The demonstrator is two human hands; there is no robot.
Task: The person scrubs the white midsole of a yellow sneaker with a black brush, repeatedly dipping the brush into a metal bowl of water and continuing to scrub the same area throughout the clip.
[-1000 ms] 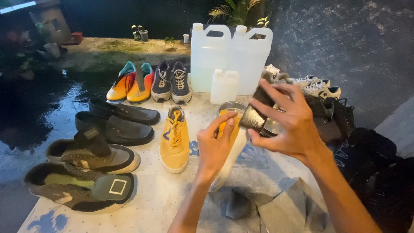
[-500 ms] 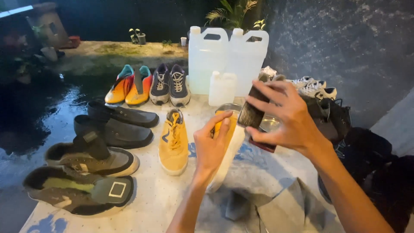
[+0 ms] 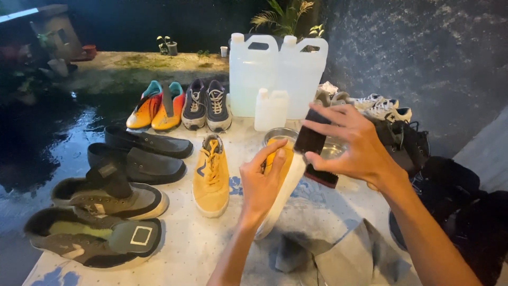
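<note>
Shoes filled most of the surface (image 3: 174, 249): a grey pair at the near left edge, a dark pair behind it, an orange pair and a navy pair at the back. The only open room lay between the lone yellow shoe (image 3: 211, 175) and the grey cloth (image 3: 328, 254) bunched at the near edge.

The left hand (image 3: 262, 182) held a second yellow shoe (image 3: 280, 185) tipped on its side, white sole facing right, fingers closed around its upper. The right hand (image 3: 354, 145) gripped a dark brush (image 3: 312, 151), fingers wrapped narrowly over its back, the brush touching the shoe's sole edge. Just behind them sat a metal bowl (image 3: 280, 133) and a small white bottle (image 3: 271, 108), with two large white jugs (image 3: 278, 74) further back. White sneakers and dark shoes crowded the right edge.

Compared with half a second before, the brush had dropped lower and tilted nearer the sole, while the left hand kept its hold on the shoe in much the same place.
</note>
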